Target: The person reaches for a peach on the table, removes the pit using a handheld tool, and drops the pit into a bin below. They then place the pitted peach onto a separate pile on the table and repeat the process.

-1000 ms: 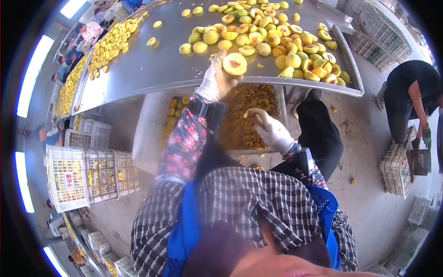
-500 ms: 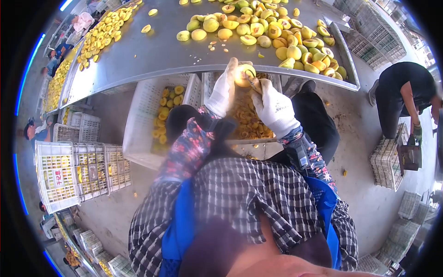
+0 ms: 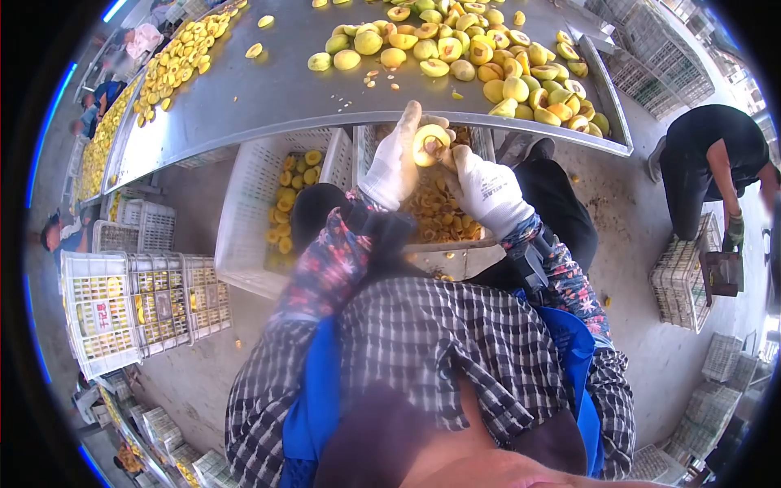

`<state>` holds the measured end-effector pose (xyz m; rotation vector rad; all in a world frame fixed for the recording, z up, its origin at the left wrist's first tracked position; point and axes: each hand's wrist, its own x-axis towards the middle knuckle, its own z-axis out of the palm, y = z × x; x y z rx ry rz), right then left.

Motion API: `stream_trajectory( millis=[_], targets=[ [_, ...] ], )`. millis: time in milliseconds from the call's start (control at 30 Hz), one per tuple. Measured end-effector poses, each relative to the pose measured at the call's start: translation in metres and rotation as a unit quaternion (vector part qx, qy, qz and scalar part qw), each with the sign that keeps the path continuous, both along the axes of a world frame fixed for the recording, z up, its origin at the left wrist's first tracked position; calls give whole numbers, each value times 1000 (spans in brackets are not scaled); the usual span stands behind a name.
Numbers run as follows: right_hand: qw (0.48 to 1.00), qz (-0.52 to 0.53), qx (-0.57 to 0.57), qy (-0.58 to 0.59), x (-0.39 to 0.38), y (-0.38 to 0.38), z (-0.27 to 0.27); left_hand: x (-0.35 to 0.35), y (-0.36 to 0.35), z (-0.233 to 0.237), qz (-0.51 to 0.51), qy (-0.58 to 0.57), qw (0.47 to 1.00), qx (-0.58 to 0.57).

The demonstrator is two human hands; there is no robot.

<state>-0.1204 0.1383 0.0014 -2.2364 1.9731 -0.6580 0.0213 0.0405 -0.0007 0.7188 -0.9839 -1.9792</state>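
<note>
My left hand (image 3: pixel 394 165), in a white glove, is closed around a yellow peach half (image 3: pixel 425 150) just off the table's near edge. The cut face shows, with a brown hollow or stone at its centre. My right hand (image 3: pixel 490 193), also gloved, is closed with the thumb towards me. It pinches a small pitting tool (image 3: pixel 447 159), whose tip meets the peach half; most of the tool is hidden by fingers and fruit. Peach halves (image 3: pixel 521 69) lie heaped on the metal table (image 3: pixel 268 93) beyond my hands.
Below my hands is a crate (image 3: pixel 447 246) of peach scraps, beside a white crate (image 3: pixel 242 215) holding peach halves. Stacked crates (image 3: pixel 102 313) stand at left. A person (image 3: pixel 712 154) bends over a crate (image 3: pixel 679 272) at right. The table's raised rim (image 3: pixel 561 143) runs close by.
The peach half has turned so its cut face shows more towards me. My right hand has shifted slightly, and the tool is less visible than before.
</note>
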Motion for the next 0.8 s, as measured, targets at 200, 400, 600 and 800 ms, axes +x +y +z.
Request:
stream_trajectory(
  millis=[200,400,600,800],
  targets=[
    [998,8,-26,-65,-2,5,-21,-5,6,-6,-1,-22,1000,8],
    [996,6,-17,-89,-3,7,-13,-12,11,-14,24,66,996,61],
    [997,-37,-30,-68,0,10,-11,-8,6,-19,2,108,985,132],
    [997,-42,-10,-59,2,10,-19,-10,15,-26,21,64,997,-32]
  ],
)
